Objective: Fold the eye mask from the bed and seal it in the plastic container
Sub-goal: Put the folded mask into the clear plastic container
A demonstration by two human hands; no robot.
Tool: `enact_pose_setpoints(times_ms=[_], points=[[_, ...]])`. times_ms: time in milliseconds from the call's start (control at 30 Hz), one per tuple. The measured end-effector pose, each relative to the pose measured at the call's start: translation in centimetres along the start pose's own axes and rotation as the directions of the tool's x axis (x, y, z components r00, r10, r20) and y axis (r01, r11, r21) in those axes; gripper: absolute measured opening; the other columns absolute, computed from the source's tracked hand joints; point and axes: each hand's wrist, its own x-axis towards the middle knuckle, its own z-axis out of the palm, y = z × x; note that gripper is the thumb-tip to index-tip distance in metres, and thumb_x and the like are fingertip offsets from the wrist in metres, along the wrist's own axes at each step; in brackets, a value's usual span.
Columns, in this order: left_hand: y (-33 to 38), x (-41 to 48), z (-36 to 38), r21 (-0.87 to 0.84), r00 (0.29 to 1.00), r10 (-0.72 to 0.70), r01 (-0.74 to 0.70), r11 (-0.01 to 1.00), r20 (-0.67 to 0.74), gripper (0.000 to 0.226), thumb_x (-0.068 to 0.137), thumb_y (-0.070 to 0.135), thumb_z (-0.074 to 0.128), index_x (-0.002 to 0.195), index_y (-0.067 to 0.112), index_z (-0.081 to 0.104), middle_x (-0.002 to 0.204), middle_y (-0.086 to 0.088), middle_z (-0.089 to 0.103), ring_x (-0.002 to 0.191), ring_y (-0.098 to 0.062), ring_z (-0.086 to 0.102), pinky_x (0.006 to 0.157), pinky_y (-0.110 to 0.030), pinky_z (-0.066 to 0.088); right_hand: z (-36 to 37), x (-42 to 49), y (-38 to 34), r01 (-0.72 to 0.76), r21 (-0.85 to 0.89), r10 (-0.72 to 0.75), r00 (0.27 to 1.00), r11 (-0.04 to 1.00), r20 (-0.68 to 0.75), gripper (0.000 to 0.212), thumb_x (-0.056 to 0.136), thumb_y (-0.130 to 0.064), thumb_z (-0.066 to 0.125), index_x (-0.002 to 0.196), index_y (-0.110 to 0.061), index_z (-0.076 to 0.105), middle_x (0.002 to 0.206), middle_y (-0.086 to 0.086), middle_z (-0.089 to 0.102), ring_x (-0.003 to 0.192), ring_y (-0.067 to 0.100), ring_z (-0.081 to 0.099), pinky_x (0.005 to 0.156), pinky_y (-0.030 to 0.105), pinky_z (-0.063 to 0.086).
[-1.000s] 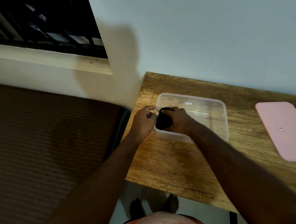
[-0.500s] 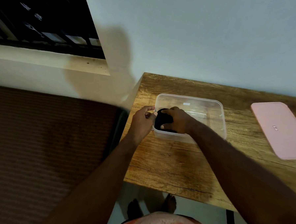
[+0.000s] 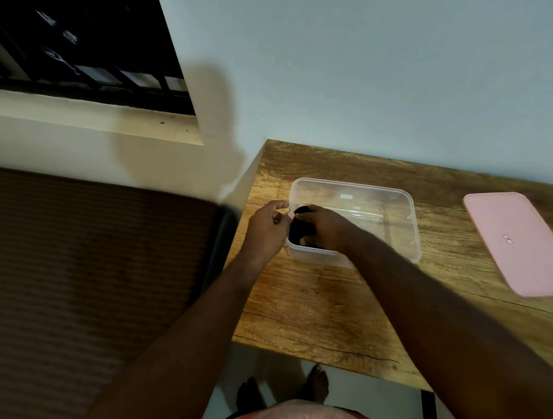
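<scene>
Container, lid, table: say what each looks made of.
Container: clear plastic, glossy; the table grain shows through its walls. Lid: opaque pink, matte, probably plastic; smooth with rounded corners. Table: wood or wood-look laminate; brown grain lines and knots, low sheen.

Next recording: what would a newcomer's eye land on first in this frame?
Both hands meet at the left end of the clear plastic container on the wooden table: the right hand holds the black eye mask inside it, the left hand grips its left wall. The pink lid lies apart near the table's right side, so nothing is sealed yet.
</scene>
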Motion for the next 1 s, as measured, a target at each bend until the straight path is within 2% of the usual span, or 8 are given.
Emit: enact_pose_setpoints(times_ms=[100, 233, 300, 433, 600, 767, 900, 1000], points=[[0.0, -0.1, 0.0, 0.049, 1.000, 0.012, -0.011, 0.999, -0.024, 0.029, 0.096, 0.019, 0.055, 0.125, 0.018, 0.058, 0.090, -0.001, 0.065, 0.074, -0.010, 0.064, 0.058, -0.025, 0.055, -0.2, -0.5, -0.2, -0.036, 0.045, 0.038, 0.999, 0.998, -0.037, 0.069, 0.082, -0.027, 0.076, 0.144, -0.018, 0.047, 0.148, 0.011, 0.040, 0.131, 0.029, 0.046, 0.108, 0.041, 0.042], [0.6, -0.1, -0.7, 0.121, 0.981, 0.090, -0.070, 0.990, -0.171, 0.028, 0.096, 0.025, 0.055, 0.121, 0.013, 0.061, 0.104, -0.002, 0.067, 0.090, -0.013, 0.061, 0.073, -0.021, 0.046, -1.3, -2.7, 0.0, -0.090, 0.170, 0.119, 0.978, 0.981, -0.173, 0.059, 0.087, -0.032, 0.072, 0.141, -0.022, 0.051, 0.159, 0.010, 0.027, 0.141, 0.029, 0.036, 0.113, 0.037, 0.030], [1.3, 0.0, -0.9, 0.107, 0.963, 0.144, -0.122, 0.987, -0.229, 0.027, 0.096, 0.024, 0.056, 0.118, 0.009, 0.062, 0.109, -0.005, 0.068, 0.097, -0.014, 0.061, 0.082, -0.024, 0.046, -2.0, -4.3, 0.5, -0.085, 0.248, 0.154, 0.950, 0.965, -0.272, 0.046, 0.090, -0.030, 0.069, 0.134, -0.020, 0.058, 0.152, 0.007, 0.040, 0.137, 0.025, 0.040, 0.109, 0.029, 0.028], [3.8, -0.7, -0.2, 0.129, 0.890, 0.383, -0.361, 0.924, -0.249, 0.019, 0.096, 0.022, 0.056, 0.106, 0.010, 0.067, 0.101, -0.002, 0.069, 0.091, -0.010, 0.061, 0.078, -0.020, 0.047, -2.6, -8.3, 1.2, -0.095, 0.399, 0.297, 0.822, 0.912, -0.486, 0.028, 0.092, -0.027, 0.067, 0.118, -0.017, 0.068, 0.129, 0.002, 0.063, 0.122, 0.017, 0.055, 0.098, 0.023, 0.034], [6.7, -3.1, 3.6, 0.108, 0.762, 0.647, -0.640, 0.760, -0.033, 0.016, 0.092, 0.011, 0.058, 0.104, 0.007, 0.068, 0.098, -0.003, 0.069, 0.086, -0.011, 0.062, 0.076, -0.023, 0.050, -2.6, -12.9, 0.6, -0.074, 0.471, 0.411, 0.618, 0.879, -0.670, 0.018, 0.092, -0.028, 0.066, 0.103, -0.015, 0.073, 0.109, 0.000, 0.071, 0.105, 0.013, 0.062, 0.088, 0.023, 0.040], [7.7, -5.5, 8.5, 0.041, 0.708, 0.685, -0.700, 0.713, 0.174, 0.023, 0.092, 0.013, 0.057, 0.115, 0.014, 0.063, 0.111, 0.000, 0.066, 0.095, -0.014, 0.063, 0.076, -0.028, 0.051, -1.7, -17.9, 0.8, -0.127, 0.425, 0.429, 0.487, 0.896, -0.761, 0.018, 0.091, -0.024, 0.067, 0.100, -0.011, 0.073, 0.103, 0.004, 0.072, 0.098, 0.012, 0.060, 0.083, 0.024, 0.040], [8.5, -8.0, 12.3, 0.077, 0.641, 0.683, -0.746, 0.661, 0.351, 0.031, 0.092, 0.014, 0.057, 0.123, 0.015, 0.059, 0.121, -0.005, 0.062, 0.109, -0.022, 0.059, 0.089, -0.039, 0.052, -0.8, -22.2, 3.0, -0.230, 0.473, 0.525, 0.413, 0.851, -0.744, 0.022, 0.092, -0.025, 0.066, 0.107, -0.010, 0.072, 0.110, 0.005, 0.071, 0.107, 0.018, 0.061, 0.091, 0.029, 0.044], [9.3, -9.4, 14.8, 0.104, 0.588, 0.692, -0.788, 0.607, 0.419, 0.039, 0.091, 0.014, 0.058, 0.130, 0.014, 0.055, 0.128, -0.007, 0.059, 0.118, -0.023, 0.055, 0.098, -0.037, 0.047, -0.5, -24.4, 5.1, -0.301, 0.492, 0.575, 0.360, 0.817, -0.735, 0.030, 0.091, -0.029, 0.066, 0.116, -0.012, 0.068, 0.120, 0.005, 0.067, 0.115, 0.019, 0.056, 0.092, 0.026, 0.038]])
